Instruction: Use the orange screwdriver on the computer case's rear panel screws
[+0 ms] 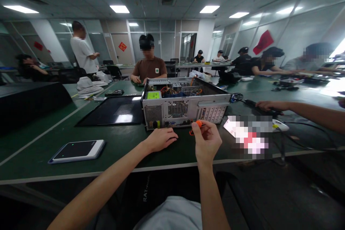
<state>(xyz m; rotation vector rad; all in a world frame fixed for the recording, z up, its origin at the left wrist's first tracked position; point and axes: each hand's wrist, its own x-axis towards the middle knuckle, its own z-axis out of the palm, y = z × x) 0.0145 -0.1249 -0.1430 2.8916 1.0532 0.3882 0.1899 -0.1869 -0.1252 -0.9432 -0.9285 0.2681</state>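
Right hand (208, 140), fingers closing around an orange item (198, 123) before the open computer case (178, 109); left hand (162, 139), fingers together, resting on the green surface (118, 154), just in front; the case is lying on that surface.

A flat, dark-faced device with a pale rim (78, 151) lies on the green desk (121, 154), white plastic parts (88, 87) sit farther back, a person in a brown shirt (151, 67) faces this way, and ceiling lights (119, 9) glow above a red wall decoration (122, 46)
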